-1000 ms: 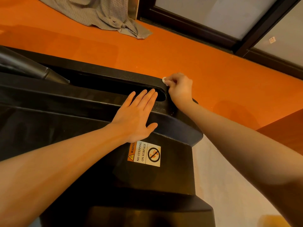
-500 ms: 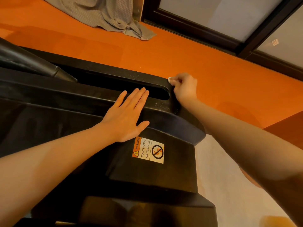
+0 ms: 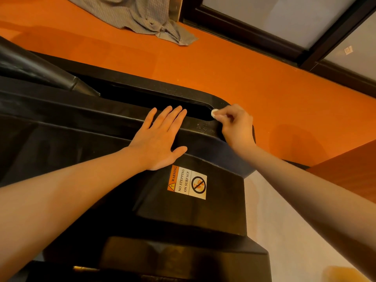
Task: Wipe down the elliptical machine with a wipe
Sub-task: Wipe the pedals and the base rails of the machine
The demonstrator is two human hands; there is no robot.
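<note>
While the left hand (image 3: pixel 160 139) lies flat, fingers straight and close together, thumb spread, palm pressed on the black moulded plastic housing of the elliptical machine (image 3: pixel 191 218), the right hand (image 3: pixel 236 125) at about 3 o'clock from it curls its fingers round a small white crumpled wipe (image 3: pixel 214 113). Only a little of the wipe shows, poking out at the fingertips; it touches the housing at the rounded right end of the long dark slot (image 3: pixel 162 104) in the top of the cover. Fingertips of the left hand reach the near edge of that slot. Pale specks sit on the black surface between the two hands. At 6 o'clock from the left hand, just below the heel of the palm, an orange-and-white rectangular warning sticker (image 3: pixel 188 183) reads "NO STEPPING ON SURFACE". A black tapered arm of the machine (image 3: pixel 40 72) runs in at 10 o'clock. Orange floor (image 3: pixel 234 64) lies beyond the machine; a grey checked crumpled cloth (image 3: pixel 142 15) lies on it at 12 o'clock. A dark-framed glass panel (image 3: pixel 284 19) stands at 1 o'clock.
</note>
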